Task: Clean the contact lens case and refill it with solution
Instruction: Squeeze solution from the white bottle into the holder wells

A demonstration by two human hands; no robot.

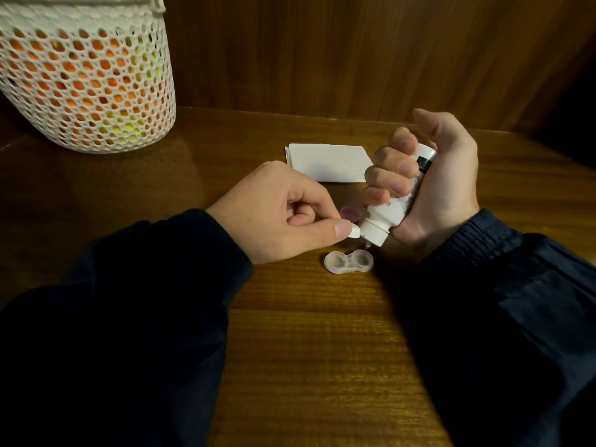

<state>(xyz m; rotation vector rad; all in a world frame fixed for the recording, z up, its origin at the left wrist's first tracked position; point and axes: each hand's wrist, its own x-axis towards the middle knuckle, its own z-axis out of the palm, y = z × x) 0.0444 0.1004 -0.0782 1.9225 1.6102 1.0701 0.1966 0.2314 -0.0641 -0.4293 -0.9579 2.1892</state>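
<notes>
Left thumb and fingers (335,230) are pinched on the small white flip cap (451,233) at the bottle's mouth, the remaining fingers curled into the palm of the left hand (283,209). Right beside it, the right hand (432,185) has all four fingers wrapped tight around the white solution bottle (392,211), thumb up along the far side, and the bottle is tipped nozzle-down and toward the left. The nozzle hangs just above the lens case (349,261), which lies open on the table (306,333), both clear wells facing up, directly under the hands. Whether any liquid sits in the wells I cannot tell. Peeking out between the two hands, a small purple lid (350,216) rests on the table just behind the bottle's neck. Farther back lies a folded white tissue (329,162), partly hidden by the right fingers. Dark sleeves (129,301) run in from both sides. Way off at the back left corner stands a white mesh basket (87,79), orange and yellow showing through its holes, against the wood panel wall (354,53).
</notes>
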